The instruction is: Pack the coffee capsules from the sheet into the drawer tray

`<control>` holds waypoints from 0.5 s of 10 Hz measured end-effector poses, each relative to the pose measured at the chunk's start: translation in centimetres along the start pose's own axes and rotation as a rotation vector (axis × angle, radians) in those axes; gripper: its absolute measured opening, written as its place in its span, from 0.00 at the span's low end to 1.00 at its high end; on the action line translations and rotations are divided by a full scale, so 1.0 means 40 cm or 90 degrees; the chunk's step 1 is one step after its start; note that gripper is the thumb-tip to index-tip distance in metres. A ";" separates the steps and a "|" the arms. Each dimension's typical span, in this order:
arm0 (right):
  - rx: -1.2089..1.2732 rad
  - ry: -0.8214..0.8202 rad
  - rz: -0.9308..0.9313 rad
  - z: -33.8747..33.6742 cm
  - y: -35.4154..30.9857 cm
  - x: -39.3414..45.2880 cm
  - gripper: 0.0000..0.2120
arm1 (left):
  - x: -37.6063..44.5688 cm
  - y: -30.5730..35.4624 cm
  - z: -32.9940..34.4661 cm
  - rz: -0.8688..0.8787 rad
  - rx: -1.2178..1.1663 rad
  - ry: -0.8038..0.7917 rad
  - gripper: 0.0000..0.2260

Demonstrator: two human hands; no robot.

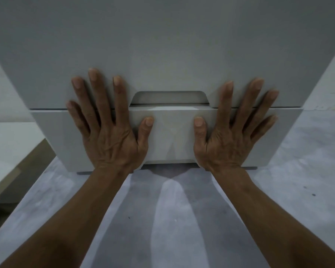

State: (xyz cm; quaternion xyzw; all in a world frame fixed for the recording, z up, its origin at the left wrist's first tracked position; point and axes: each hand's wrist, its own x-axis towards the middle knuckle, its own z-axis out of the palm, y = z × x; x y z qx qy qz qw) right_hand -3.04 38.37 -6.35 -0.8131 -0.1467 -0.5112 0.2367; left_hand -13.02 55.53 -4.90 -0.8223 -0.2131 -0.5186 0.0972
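Left hand (112,130): was flat, fingers spread wide, palm pressed on drawer front (170,134); held nothing.
Right hand (232,130): same, splayed flat on the front's right half, fingertips reaching past the top seam onto the cabinet panel (162,45); held nothing.
Drawer tray: sat behind the closed front; inside hidden, so fill could not be told.
Capsules: none in view; sheet not identifiable either.
Handling guess, drawer: rigid smooth painted board, likely slick under palms, probably light; flat pushing suited closing.
Where to grip: the cut-out notch (170,97) in the panel just above the drawer's top edge looked the only finger-hold for pulling.
Stage guess: packing looked finished, drawer pushed home.
Floor (170,219): pale grey, marbled, with arm shadows.
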 end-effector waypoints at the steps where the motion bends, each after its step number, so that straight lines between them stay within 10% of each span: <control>1: -0.005 -0.024 -0.001 -0.005 -0.001 -0.001 0.33 | -0.007 0.001 -0.004 -0.008 0.009 -0.020 0.36; 5: 0.115 -0.405 0.036 -0.266 -0.019 -0.008 0.33 | -0.042 0.052 -0.216 -0.069 -0.086 -0.281 0.33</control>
